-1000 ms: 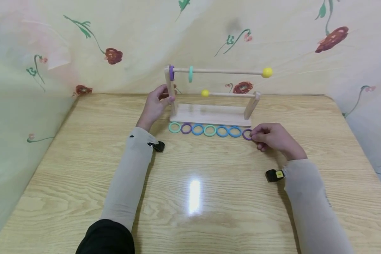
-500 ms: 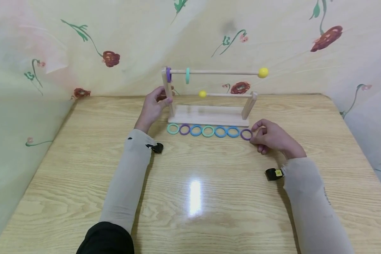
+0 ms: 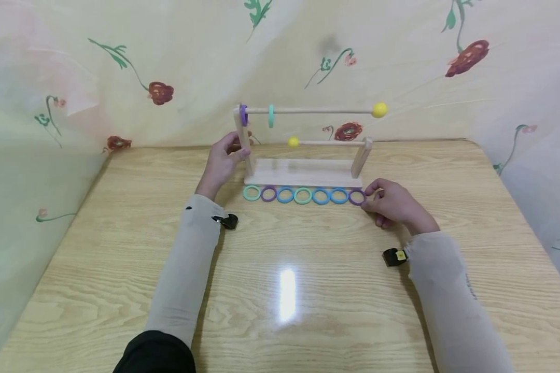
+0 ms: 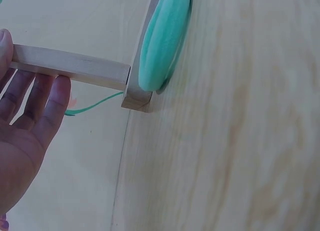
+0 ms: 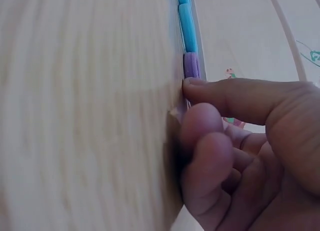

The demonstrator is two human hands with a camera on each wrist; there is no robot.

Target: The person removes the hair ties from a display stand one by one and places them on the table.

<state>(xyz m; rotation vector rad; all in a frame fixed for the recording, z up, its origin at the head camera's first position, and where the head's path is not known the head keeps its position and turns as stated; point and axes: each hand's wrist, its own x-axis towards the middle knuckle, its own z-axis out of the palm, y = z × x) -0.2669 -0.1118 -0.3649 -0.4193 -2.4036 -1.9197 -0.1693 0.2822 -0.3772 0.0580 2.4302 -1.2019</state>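
Note:
A wooden stand (image 3: 303,173) has a long upper rod with a yellow ball end and a shorter lower rod. My left hand (image 3: 221,161) grips its left post (image 4: 75,66), with the thumb on one side and fingers on the other. One purple ring (image 3: 243,115) and one mint ring (image 3: 271,116) hang on the upper rod. Several rings lie flat in a row along the base's front edge. My right hand (image 3: 394,204) pinches the right edge of the end purple ring (image 3: 350,199) between thumb and index finger, its other fingers curled.
Beside the held ring lies a blue ring (image 3: 339,202); a mint ring (image 3: 252,200) ends the row at left. The wooden table (image 3: 280,248) meets a flower-printed cloth (image 3: 191,62) behind the stand. Yellow balls (image 3: 379,110) cap the rods.
My right thumb and index finger have shifted to the purple ring's right edge, so more of it shows. It sits slightly closer to the row. The left hand keeps its grip; the head view has shifted.

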